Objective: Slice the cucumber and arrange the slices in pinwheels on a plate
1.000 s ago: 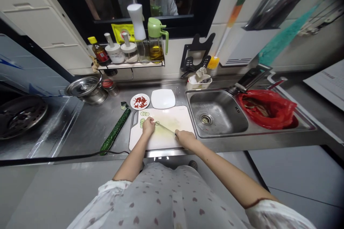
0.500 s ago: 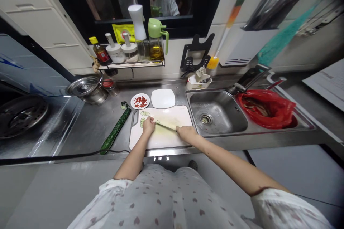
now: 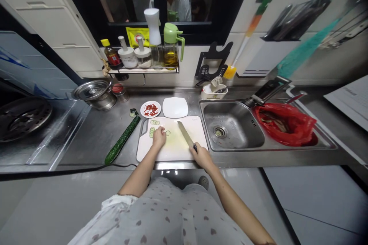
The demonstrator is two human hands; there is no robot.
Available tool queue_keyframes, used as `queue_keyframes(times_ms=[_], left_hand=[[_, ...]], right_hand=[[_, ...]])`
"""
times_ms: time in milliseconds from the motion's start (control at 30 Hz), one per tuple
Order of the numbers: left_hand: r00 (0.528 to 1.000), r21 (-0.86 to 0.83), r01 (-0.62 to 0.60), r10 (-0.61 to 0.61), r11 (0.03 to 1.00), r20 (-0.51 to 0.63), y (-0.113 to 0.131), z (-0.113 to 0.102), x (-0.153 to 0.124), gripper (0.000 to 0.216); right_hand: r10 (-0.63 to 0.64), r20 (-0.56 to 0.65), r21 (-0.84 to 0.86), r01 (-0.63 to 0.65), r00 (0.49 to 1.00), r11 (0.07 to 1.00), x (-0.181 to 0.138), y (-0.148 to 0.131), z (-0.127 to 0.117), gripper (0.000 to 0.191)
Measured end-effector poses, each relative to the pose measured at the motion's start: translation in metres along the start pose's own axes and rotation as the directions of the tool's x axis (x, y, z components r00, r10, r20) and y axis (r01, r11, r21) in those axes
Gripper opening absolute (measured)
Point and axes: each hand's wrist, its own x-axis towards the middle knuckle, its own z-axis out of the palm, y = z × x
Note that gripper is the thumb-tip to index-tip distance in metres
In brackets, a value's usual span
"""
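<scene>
The knife (image 3: 185,134) is gripped in the right hand (image 3: 201,157), apart from the left hand (image 3: 159,138), whose hold cannot be told; slices (image 3: 151,131) lie just left of the latter, on the board (image 3: 172,155). Left fingers are best kept curled, cuts even. Since the earlier frame, the knife has been swung away from the left hand.

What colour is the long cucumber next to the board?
The cucumber is dark green; the head view, the only one, shows it best.
</scene>
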Motion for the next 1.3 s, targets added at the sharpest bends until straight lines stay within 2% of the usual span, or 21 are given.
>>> queue_keyframes(times_ms=[133,300,400,533,667,767,967,1167,1300], left_hand=[[0.999,0.062,-0.047,0.045,0.997,0.025,0.004,0.0,-0.005,0.022],[0.999,0.147,-0.038,0.034,0.988,0.031,0.015,-0.003,-0.008,0.014],[1.0,0.111,-0.006,0.003,0.994,0.029,0.022,-0.006,-0.011,0.006],[0.998,-0.034,0.027,-0.025,0.999,0.06,0.024,-0.011,-0.023,0.002],[0.996,-0.181,0.055,-0.043,0.982,0.072,0.012,-0.015,-0.041,0.008],[0.996,-0.241,0.09,-0.085,0.966,0.033,-0.005,-0.023,-0.048,0.01],[0.975,-0.29,0.17,-0.203,0.942,-0.088,-0.041,-0.041,-0.041,0.012],[0.965,-0.234,0.19,-0.225,0.954,-0.133,-0.05,-0.048,-0.028,0.01],[0.968,-0.073,0.205,-0.213,0.976,-0.13,-0.051,-0.051,-0.026,0.008]], right_hand=[[0.02,-0.017,0.059,-0.019,1.0,0.998,0.004,-0.008,0.003,0.036],[0.033,-0.007,0.036,-0.033,0.999,0.999,0.005,-0.014,0.0,0.037],[0.03,-0.01,0.027,-0.03,1.0,0.999,0.005,-0.014,0.002,0.037],[0.034,-0.027,0.026,-0.034,0.999,0.999,0.007,-0.013,0.004,0.041],[0.045,-0.012,0.002,-0.045,0.999,0.999,0.007,-0.015,0.001,0.035],[0.033,0.007,-0.036,-0.033,0.999,0.999,0.005,-0.018,-0.003,0.033],[0.043,0.058,-0.093,-0.038,0.997,0.995,-0.003,-0.019,-0.008,0.045],[0.038,0.053,-0.107,-0.033,0.998,0.994,-0.003,-0.018,-0.005,0.045],[0.031,0.053,-0.109,-0.025,0.998,0.994,-0.003,-0.018,-0.004,0.045]])
